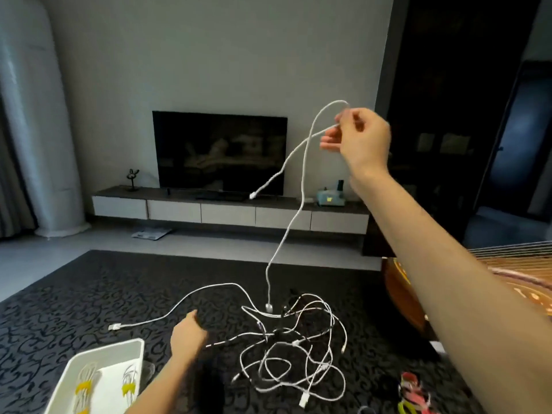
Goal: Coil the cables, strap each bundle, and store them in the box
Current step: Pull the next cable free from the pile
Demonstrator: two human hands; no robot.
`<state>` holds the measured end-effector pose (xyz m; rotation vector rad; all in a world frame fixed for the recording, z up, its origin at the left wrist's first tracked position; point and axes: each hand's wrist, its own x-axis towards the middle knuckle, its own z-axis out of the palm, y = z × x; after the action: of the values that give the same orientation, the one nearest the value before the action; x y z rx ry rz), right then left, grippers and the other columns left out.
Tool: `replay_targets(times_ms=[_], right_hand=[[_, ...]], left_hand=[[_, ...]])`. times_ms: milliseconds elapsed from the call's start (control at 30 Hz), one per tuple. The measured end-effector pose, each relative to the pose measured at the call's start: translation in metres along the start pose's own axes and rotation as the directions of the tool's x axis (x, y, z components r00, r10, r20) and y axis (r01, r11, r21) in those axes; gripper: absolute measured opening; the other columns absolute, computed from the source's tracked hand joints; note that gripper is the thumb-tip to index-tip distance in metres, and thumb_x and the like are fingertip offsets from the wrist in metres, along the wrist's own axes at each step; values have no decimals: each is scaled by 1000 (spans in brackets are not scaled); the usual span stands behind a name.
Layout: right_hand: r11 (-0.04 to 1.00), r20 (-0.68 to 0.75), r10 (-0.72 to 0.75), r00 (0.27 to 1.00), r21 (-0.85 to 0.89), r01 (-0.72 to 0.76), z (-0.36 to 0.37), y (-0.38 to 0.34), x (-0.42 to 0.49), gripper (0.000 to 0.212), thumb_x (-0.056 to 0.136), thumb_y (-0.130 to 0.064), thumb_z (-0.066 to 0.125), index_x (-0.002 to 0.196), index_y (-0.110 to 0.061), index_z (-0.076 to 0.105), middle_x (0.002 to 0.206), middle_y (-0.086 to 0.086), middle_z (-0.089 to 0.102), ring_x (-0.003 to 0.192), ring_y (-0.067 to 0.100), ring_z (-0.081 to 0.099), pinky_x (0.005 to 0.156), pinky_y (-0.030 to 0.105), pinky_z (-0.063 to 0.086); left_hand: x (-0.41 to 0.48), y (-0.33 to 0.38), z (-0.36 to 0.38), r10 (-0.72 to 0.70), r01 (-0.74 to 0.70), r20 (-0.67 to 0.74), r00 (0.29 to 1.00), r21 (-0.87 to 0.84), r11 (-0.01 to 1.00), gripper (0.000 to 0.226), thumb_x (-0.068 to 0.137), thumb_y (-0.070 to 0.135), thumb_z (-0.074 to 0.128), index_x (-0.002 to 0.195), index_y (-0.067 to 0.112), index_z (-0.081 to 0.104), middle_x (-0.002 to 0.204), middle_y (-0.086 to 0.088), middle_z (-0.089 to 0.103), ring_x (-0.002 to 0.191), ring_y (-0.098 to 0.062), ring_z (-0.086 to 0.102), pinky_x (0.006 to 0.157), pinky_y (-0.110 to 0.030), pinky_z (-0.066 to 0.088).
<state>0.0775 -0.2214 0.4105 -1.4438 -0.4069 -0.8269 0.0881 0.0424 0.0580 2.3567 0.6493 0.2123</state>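
Note:
My right hand (pixel 360 138) is raised high and pinches a white cable (pixel 294 210) near its middle. One end of it swings free at the left, and the other end hangs down to a plug just above the rug. Below lies a tangled pile of white cables (pixel 298 351) on the dark patterned rug. My left hand (pixel 188 336) hovers low beside the pile, fingers curled, blurred, with nothing visibly in it. A white box (pixel 136 349) at the lower left holds two coiled bundles (pixel 86 386) wrapped in yellow straps.
Loose straps (pixel 413 392), pink, red and yellow-green, lie on the rug at the lower right. A wooden stringed instrument (pixel 401 289) stands at the right. A TV (pixel 219 152) on a low console is against the far wall.

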Motion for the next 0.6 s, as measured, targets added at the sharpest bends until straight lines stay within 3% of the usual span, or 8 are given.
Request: replay_targets(times_ms=[100,167,233,300,367,467,533,600], right_hand=[[1000,32,14,999,-28,-13,4,-14,7,29,100,-14,46,73,-12,57,67,11,62,59,21,65,63,34,60],[998,44,60,997,-37,-58,4,-13,0,28,100,-15,46,75,-12,58,69,11,63,59,19,65,65,34,60],[993,43,109,993,-46,-107,3,-10,-7,26,99,-17,47,77,-12,60,71,9,64,63,18,67,65,30,60],[987,35,159,987,-13,-158,3,-6,-12,26,99,-17,47,79,-9,60,72,10,64,66,21,67,64,30,60],[979,14,203,979,30,-203,2,-2,-15,26,99,-16,47,79,-8,60,71,11,63,65,21,67,64,30,60],[960,2,279,960,24,-279,-7,7,-21,25,99,-15,46,80,-7,59,70,12,63,61,20,66,62,30,60],[913,38,370,928,-200,-356,-18,21,-31,23,98,-13,47,80,-5,60,69,14,64,56,20,64,58,30,59],[787,152,478,865,-513,-344,-29,37,-52,20,95,-8,50,81,-2,62,66,16,64,49,20,61,48,28,53]], left_hand=[[3,36,-22,35,-35,18,999,26,999,62,84,21,56,144,16,36,129,-23,53,118,-35,53,98,-35,41],[-8,69,-44,173,-191,-104,979,-192,963,48,87,15,55,134,12,49,128,-19,56,115,-31,55,97,-35,40],[-35,102,-69,314,-283,-38,949,-546,789,32,98,29,47,123,14,59,124,-5,62,113,-20,56,98,-34,38],[-67,123,-82,475,-222,164,864,-723,654,47,102,40,26,113,16,65,112,3,68,106,-13,61,94,-29,41],[-88,128,-80,568,-235,248,785,-729,643,48,100,40,30,97,13,69,88,0,72,85,-12,68,83,-24,48],[-101,121,-66,591,-213,243,769,-775,596,34,95,30,45,72,7,55,53,1,42,50,-13,45,56,-23,47],[-97,115,-66,518,-185,177,837,-800,571,33,98,25,45,68,9,50,53,3,30,47,-11,28,42,-18,33],[-93,113,-79,454,-219,85,887,-787,576,33,97,25,48,69,10,55,51,5,28,45,-8,24,40,-15,21]])
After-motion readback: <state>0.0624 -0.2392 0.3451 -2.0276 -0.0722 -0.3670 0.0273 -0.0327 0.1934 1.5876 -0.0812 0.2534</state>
